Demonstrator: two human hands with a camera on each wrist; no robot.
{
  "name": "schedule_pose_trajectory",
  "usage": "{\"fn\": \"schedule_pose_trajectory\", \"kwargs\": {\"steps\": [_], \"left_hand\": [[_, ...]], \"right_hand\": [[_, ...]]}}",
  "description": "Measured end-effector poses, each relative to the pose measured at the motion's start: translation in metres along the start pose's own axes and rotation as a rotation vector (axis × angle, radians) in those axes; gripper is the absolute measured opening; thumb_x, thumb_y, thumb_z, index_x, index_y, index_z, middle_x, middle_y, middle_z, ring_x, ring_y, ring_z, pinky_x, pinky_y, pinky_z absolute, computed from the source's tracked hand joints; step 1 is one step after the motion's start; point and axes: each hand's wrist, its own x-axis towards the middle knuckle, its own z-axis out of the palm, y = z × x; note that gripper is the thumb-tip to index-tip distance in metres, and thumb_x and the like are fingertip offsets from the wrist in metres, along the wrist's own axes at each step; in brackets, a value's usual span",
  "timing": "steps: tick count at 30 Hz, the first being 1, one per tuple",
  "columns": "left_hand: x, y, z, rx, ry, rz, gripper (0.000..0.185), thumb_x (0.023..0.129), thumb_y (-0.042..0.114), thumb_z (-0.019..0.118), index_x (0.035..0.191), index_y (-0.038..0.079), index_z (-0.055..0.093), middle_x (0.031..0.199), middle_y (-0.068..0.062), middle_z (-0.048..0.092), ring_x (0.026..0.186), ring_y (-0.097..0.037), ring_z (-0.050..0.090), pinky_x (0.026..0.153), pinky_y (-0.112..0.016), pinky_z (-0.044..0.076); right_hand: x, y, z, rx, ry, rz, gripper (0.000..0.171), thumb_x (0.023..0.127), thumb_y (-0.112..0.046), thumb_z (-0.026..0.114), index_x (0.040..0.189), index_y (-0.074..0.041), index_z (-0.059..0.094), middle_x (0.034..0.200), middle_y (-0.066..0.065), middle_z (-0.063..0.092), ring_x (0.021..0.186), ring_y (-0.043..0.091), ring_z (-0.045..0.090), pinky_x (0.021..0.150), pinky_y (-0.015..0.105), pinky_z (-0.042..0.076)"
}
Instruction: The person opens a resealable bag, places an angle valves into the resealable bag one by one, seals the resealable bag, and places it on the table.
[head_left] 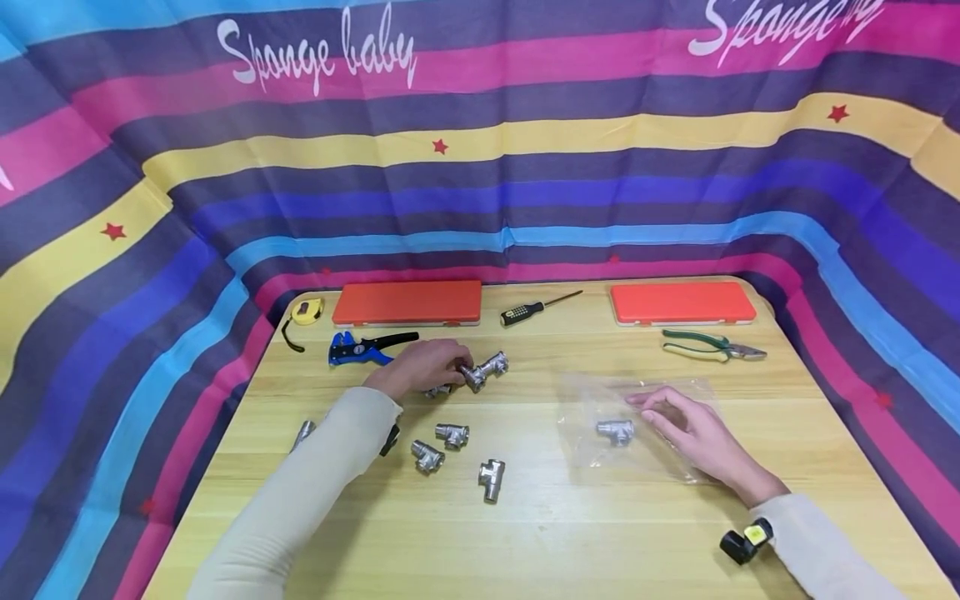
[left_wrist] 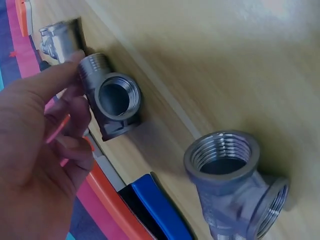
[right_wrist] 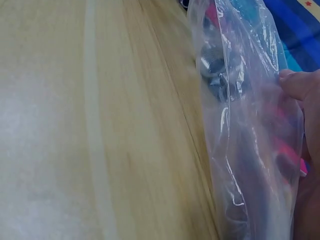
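Note:
My left hand [head_left: 423, 367] has its fingers at a metal tee pipe fitting [head_left: 474, 378] and pinches its threaded end, as the left wrist view shows. Another tee fitting [head_left: 495, 364] lies just beyond it, and one [left_wrist: 225, 180] sits close by in the left wrist view. On the right, my right hand [head_left: 693, 429] holds the edge of a clear plastic bag [head_left: 581, 458] between thumb and fingers. Inside the bag lies a single tee fitting [head_left: 617, 432]. Several loose tees, among them one nearest me [head_left: 491, 481], lie between the hands.
Along the back stand a yellow tape measure [head_left: 307, 312], two red cases, the left one [head_left: 407, 302] and the right one [head_left: 682, 302], and a screwdriver [head_left: 540, 308]. Blue-black wire strippers [head_left: 360, 348] lie behind my left hand, green-handled pliers [head_left: 712, 346] at the right.

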Motion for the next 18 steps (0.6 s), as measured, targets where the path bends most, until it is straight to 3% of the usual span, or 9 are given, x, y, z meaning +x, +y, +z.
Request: {"fn": "schedule_pose_trajectory", "kwargs": {"steps": [5,12,18], "left_hand": [[0.0007,0.0016,0.0028,-0.002,0.005,0.060,0.015,0.104,0.035,0.076,0.117,0.027,0.077,0.113,0.009,0.074,0.096,-0.008,0.065,0.092,-0.037,0.059],[-0.0026,0.0000,0.0064,-0.230,0.022,0.080,0.018,0.106,0.031,0.074,0.123,0.026,0.076,0.117,0.010,0.074,0.096,-0.010,0.061,0.090,-0.035,0.055],[-0.0066,0.0001,0.0062,-0.292,0.032,0.112,0.016,0.104,0.032,0.077,0.120,0.028,0.077,0.114,0.013,0.074,0.090,-0.010,0.061,0.081,-0.030,0.054]], "right_hand": [[-0.0008,0.0002,-0.0009,-0.015,-0.011,0.012,0.010,0.110,-0.014,0.068,0.114,-0.022,0.071,0.133,-0.005,0.078,0.127,-0.008,0.063,0.104,0.006,0.045],[-0.0013,0.0009,-0.0012,-0.012,0.003,0.018,0.008,0.110,-0.013,0.066,0.113,-0.019,0.071,0.132,-0.007,0.078,0.128,-0.010,0.062,0.103,0.005,0.045],[-0.0017,-0.0007,-0.0020,-0.013,0.020,0.028,0.006,0.109,-0.013,0.068,0.112,-0.018,0.071,0.132,-0.007,0.079,0.128,-0.012,0.060,0.103,0.004,0.043]]}}
